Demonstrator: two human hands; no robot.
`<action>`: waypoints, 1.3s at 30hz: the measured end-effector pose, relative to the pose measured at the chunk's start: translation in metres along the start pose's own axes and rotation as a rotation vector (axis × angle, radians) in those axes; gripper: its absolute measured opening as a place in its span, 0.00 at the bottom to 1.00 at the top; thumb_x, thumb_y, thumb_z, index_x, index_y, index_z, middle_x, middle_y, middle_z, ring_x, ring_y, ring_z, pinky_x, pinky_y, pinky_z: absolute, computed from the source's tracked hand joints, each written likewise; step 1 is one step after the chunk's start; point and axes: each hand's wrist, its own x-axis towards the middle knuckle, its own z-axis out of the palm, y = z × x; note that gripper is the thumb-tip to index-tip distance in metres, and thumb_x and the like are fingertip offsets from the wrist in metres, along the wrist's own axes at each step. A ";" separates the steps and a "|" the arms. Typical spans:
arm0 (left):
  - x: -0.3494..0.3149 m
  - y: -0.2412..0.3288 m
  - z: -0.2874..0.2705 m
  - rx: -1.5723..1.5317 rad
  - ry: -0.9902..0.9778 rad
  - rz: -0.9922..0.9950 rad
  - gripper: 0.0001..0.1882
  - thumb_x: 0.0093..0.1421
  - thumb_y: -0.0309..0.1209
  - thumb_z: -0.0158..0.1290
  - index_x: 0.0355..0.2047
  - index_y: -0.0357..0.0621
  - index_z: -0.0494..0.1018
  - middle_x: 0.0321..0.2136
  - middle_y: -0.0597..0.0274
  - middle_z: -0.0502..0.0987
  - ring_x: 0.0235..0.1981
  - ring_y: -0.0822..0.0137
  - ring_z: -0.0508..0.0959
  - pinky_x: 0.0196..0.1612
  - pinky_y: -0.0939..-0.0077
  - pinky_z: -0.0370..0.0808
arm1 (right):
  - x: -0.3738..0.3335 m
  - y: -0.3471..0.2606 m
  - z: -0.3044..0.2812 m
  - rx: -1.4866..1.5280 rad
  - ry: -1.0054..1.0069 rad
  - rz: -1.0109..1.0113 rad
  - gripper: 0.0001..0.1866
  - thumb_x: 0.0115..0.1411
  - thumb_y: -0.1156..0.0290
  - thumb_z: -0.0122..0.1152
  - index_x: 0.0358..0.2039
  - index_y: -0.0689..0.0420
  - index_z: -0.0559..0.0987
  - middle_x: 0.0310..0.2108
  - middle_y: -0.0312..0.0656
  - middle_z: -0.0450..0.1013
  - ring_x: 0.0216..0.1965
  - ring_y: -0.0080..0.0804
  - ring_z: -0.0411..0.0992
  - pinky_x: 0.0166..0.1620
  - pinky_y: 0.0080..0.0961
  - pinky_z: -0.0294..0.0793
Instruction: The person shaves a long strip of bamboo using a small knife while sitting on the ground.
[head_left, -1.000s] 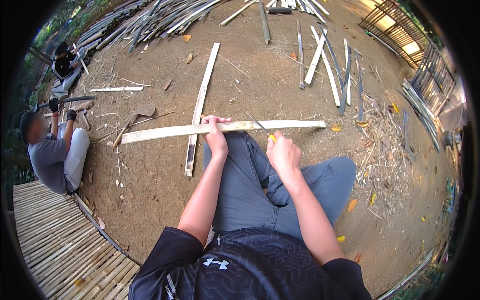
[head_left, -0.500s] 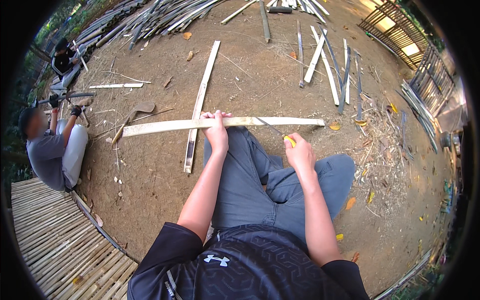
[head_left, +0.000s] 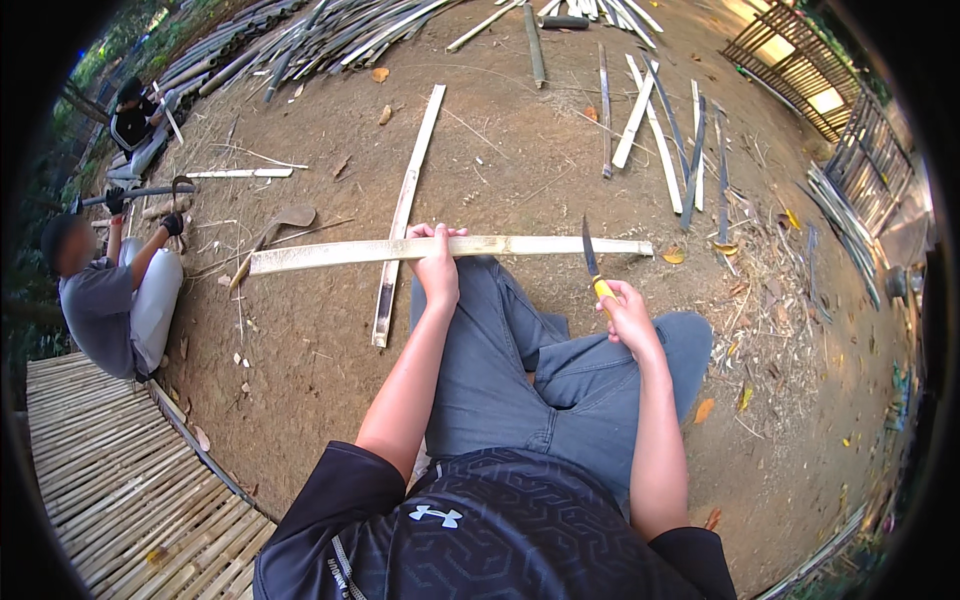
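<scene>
A long pale bamboo strip [head_left: 345, 253] lies crosswise in front of me, over my bent knee. My left hand [head_left: 436, 258] is closed around the strip's middle, thumb on top. In my right hand [head_left: 628, 318] I grip a knife [head_left: 592, 262] by its yellow handle. Its dark, narrow blade points up and away, close to the strip's right part. Beneath the held strip another bamboo strip [head_left: 405, 210] lies lengthwise on the ground, its near end darkened inside.
A curved-blade tool with a wooden handle [head_left: 268, 240] lies on the dirt left of the strips. Cut bamboo strips [head_left: 660, 140] lie far right, near a bamboo rack [head_left: 790, 60]. A co-worker [head_left: 115, 280] squats at left beside a slatted bamboo platform [head_left: 120, 470]. Another person [head_left: 135, 125] sits farther back.
My right hand has moved right and the knife has come off the strip, its blade now turned upward. My left hand keeps its hold. The near co-worker's curved tool has been raised.
</scene>
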 end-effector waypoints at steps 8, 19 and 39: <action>0.001 0.001 0.000 -0.015 -0.031 0.004 0.09 0.65 0.21 0.49 0.34 0.43 0.58 0.28 0.57 0.71 0.31 0.60 0.81 0.39 0.66 0.79 | 0.010 0.000 0.067 -0.364 0.185 -0.331 0.23 0.62 0.73 0.53 0.58 0.61 0.66 0.48 0.60 0.73 0.52 0.56 0.71 0.54 0.42 0.70; -0.002 0.003 0.003 0.053 -0.001 -0.020 0.09 0.66 0.26 0.50 0.37 0.46 0.58 0.29 0.58 0.75 0.32 0.61 0.83 0.20 0.79 0.75 | -0.014 -0.024 0.125 -0.713 0.320 -0.611 0.22 0.63 0.73 0.53 0.57 0.62 0.67 0.43 0.59 0.74 0.38 0.58 0.77 0.41 0.46 0.79; 0.009 -0.003 -0.011 0.080 -0.043 -0.078 0.11 0.65 0.26 0.53 0.36 0.48 0.59 0.30 0.57 0.76 0.34 0.60 0.84 0.23 0.76 0.77 | -0.008 -0.025 0.121 -0.828 0.252 -0.519 0.20 0.62 0.73 0.53 0.53 0.69 0.71 0.31 0.60 0.76 0.30 0.55 0.79 0.32 0.44 0.81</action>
